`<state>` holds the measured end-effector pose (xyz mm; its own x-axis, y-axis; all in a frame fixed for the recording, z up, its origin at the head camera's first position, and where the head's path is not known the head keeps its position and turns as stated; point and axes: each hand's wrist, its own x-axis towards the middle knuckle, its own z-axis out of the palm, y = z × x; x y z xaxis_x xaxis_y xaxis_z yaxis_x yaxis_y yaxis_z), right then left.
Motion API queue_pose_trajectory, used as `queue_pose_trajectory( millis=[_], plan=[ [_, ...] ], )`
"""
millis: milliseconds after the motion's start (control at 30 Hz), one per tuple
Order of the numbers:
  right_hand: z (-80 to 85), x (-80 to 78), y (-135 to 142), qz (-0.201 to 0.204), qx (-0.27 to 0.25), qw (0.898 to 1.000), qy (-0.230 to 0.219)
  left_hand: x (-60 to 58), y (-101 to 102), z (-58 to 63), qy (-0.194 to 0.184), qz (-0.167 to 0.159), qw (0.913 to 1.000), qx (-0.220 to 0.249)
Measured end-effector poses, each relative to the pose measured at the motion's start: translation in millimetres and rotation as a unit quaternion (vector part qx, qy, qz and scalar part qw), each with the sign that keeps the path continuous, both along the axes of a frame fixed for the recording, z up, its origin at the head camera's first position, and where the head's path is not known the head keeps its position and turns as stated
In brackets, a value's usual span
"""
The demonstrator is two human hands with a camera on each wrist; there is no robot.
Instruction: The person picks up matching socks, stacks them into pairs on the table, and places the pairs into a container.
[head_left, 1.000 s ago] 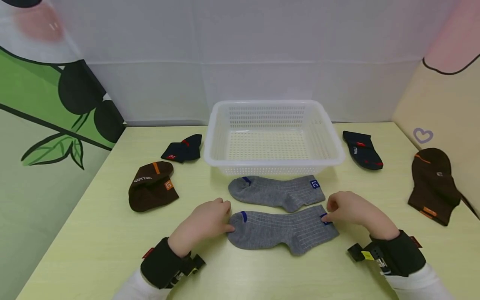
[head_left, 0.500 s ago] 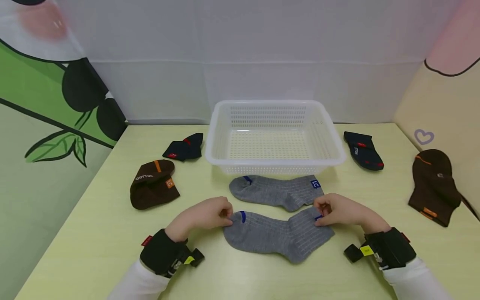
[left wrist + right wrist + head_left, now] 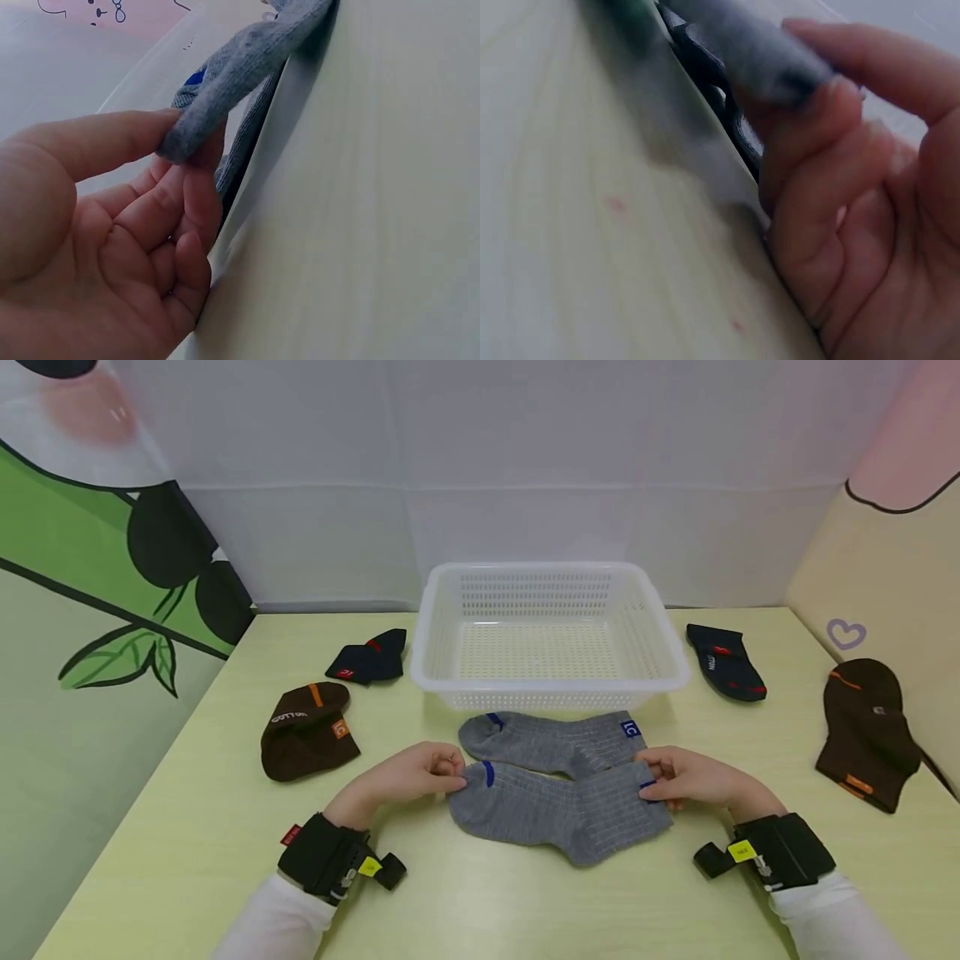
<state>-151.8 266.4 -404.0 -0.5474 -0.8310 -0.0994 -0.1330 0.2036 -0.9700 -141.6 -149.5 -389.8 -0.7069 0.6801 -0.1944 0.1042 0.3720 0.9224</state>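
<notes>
In the head view, a grey sock [image 3: 525, 806] with blue marks is stretched sideways between both hands. My left hand [image 3: 416, 774] pinches its toe end between thumb and fingers, as the left wrist view also shows, where the sock [image 3: 232, 82] is lifted off the table. At the cuff, my right hand [image 3: 697, 781] pinches the sock beside its blue label; the right wrist view is blurred there. A second grey sock [image 3: 532, 735] lies flat just behind, its front edge partly covered by the held one.
A white plastic basket [image 3: 551, 685] stands behind the grey socks. Brown socks lie at left [image 3: 307, 739] and far right [image 3: 870, 727]. Dark navy socks lie left [image 3: 367, 658] and right [image 3: 726, 662] of the basket. Printed cloth walls border the table [image 3: 480, 910].
Both hands have taken hold of the nearer grey sock and raised it off the table. It has shifted back toward the second grey sock and now overlaps its front edge.
</notes>
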Motion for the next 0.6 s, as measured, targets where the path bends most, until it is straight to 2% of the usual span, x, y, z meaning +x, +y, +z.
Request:
queue_pose_trajectory(
  millis=[100, 200, 300, 400, 500, 600],
  plan=[
    [-1.1, -1.8, 2, 0.015, -0.054, 0.998, -0.016, -1.6, 0, -3.6, -0.008, 0.031, 0.9990, 0.030],
    [-2.4, -3.5, 3, 0.003, -0.094, 0.995, -0.024, -3.2, -1, -8.6, -0.006, 0.060, 0.9954, 0.075],
    [-3.0, -4.5, 2, -0.037, -0.129, 0.991, -0.028, -4.5, 0, -13.8, 0.009, 0.081, 0.9904, 0.111],
    [-2.8, -5.0, 1, -0.084, -0.177, 0.980, -0.026, -4.3, 1, -16.5, 0.031, 0.101, 0.9869, 0.122],
    [-2.7, -4.6, -1, -0.127, -0.214, 0.969, -0.002, -3.2, 4, -16.7, 0.049, 0.124, 0.9840, 0.118],
    [-3.2, -3.5, -3, -0.163, -0.221, 0.961, 0.031, -2.6, 8, -16.9, 0.054, 0.152, 0.9801, 0.115]
  ],
)
